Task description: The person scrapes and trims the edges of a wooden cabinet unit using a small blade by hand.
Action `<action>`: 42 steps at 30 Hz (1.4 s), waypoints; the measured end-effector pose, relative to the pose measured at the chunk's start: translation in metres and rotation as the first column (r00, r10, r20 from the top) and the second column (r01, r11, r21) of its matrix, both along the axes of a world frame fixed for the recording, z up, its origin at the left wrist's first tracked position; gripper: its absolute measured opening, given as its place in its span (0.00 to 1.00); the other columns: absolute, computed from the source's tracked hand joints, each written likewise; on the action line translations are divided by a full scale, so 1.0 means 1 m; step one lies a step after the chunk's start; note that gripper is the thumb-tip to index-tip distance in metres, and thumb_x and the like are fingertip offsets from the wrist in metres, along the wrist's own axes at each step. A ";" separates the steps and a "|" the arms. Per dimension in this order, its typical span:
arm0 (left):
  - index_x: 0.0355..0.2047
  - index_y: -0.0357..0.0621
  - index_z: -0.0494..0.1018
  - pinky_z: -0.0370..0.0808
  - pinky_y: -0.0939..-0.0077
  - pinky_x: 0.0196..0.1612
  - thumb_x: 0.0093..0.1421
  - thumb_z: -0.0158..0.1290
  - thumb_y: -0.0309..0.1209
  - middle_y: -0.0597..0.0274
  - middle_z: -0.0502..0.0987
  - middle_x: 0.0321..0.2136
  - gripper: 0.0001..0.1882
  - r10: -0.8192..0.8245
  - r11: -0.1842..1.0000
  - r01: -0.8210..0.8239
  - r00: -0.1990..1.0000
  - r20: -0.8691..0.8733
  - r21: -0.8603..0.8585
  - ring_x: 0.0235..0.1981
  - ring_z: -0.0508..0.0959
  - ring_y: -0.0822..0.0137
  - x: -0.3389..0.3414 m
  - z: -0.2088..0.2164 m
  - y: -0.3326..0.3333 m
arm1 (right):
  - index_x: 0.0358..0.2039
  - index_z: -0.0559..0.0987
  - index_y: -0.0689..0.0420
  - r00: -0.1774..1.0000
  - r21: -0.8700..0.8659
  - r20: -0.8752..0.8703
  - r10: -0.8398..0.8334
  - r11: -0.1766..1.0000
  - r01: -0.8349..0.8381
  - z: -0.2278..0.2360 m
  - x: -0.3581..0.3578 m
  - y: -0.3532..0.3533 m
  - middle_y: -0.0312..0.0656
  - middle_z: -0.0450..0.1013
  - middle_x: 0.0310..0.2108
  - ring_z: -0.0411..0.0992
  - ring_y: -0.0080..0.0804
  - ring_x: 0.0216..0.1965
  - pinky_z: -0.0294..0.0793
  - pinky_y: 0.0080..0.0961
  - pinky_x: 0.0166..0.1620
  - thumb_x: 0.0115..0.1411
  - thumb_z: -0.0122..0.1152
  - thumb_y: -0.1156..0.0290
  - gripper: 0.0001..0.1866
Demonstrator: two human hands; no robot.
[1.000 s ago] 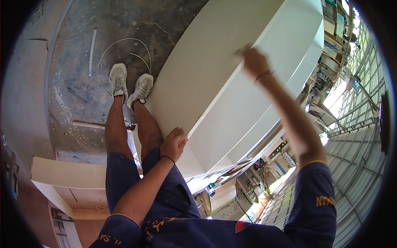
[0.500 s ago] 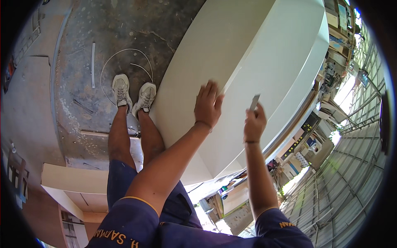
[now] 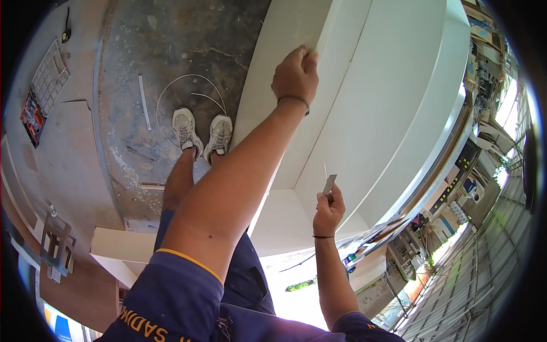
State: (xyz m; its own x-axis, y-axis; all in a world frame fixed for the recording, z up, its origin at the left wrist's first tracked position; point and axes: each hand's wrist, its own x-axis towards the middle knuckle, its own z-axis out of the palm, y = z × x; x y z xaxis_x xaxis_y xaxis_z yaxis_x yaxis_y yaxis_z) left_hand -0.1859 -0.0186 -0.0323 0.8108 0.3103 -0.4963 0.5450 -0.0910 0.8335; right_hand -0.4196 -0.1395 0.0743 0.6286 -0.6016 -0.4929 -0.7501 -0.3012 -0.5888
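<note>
Quickly, biggest first: grey concrete floor under me, stained and scuffed. Next, white open cabinet, filling the middle, its long edge running away from me on my feet's side. A thin pale loop of strip lies on the floor around my light sneakers, short straight strip off to their left. My left hand is up at the far part of that long edge, fingers curled in close together; can't tell if they touch the edge or pinch anything. My right hand is raised over the cabinet's open side, near the inner corner closest to me, thumb and fingers pinching a flat grey blade, tilted, free end pointing away from me. Dark wristband on that arm. Smallest: thin whitish sliver beside the blade tip, attachment unclear.
</note>
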 end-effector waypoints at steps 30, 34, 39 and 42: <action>0.32 0.45 0.73 0.72 0.66 0.35 0.53 0.55 0.26 0.61 0.74 0.30 0.05 -0.011 0.999 0.010 0.999 0.032 0.047 0.33 0.74 0.58 -0.264 0.016 0.025 | 0.49 0.74 0.43 -0.511 0.057 -0.653 0.559 -0.637 -0.769 -0.041 0.192 0.079 0.42 0.67 0.44 0.69 0.37 0.46 0.76 0.33 0.41 0.57 0.48 0.73 0.20; 0.30 0.45 0.73 0.72 0.66 0.35 0.52 0.55 0.25 0.61 0.74 0.29 0.04 -0.067 0.997 0.066 0.998 0.016 0.029 0.32 0.74 0.58 -0.283 0.017 0.032 | 0.48 0.74 0.41 -0.312 -0.072 -0.794 0.521 -0.591 -0.804 -0.038 0.247 0.089 0.40 0.68 0.46 0.70 0.36 0.46 0.77 0.33 0.40 0.55 0.48 0.74 0.20; 0.28 0.45 0.72 0.72 0.64 0.35 0.53 0.54 0.26 0.60 0.73 0.27 0.03 -0.153 0.988 0.153 0.988 0.001 -0.017 0.31 0.74 0.57 -0.300 0.019 0.032 | 0.44 0.77 0.45 -0.135 -0.280 -0.826 0.547 -0.608 -0.743 -0.032 0.340 0.085 0.39 0.72 0.40 0.72 0.40 0.39 0.76 0.36 0.39 0.51 0.47 0.79 0.21; 0.29 0.45 0.72 0.71 0.63 0.34 0.53 0.54 0.27 0.60 0.73 0.27 0.03 -0.182 0.983 0.180 0.982 -0.055 -0.028 0.31 0.74 0.56 -0.313 0.019 0.039 | 0.45 0.76 0.43 -0.401 0.075 -0.814 0.420 -0.608 -0.790 -0.060 0.220 0.083 0.39 0.67 0.45 0.68 0.35 0.47 0.74 0.37 0.40 0.55 0.49 0.76 0.19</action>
State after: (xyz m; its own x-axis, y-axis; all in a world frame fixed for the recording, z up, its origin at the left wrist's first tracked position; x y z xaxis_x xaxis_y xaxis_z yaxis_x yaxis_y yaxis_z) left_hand -0.4987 0.0203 -0.0133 0.8227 0.1490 -0.5486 0.5679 -0.1733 0.8046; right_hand -0.1997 -0.0565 0.0144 0.4522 0.2975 -0.8409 0.8115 -0.5285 0.2494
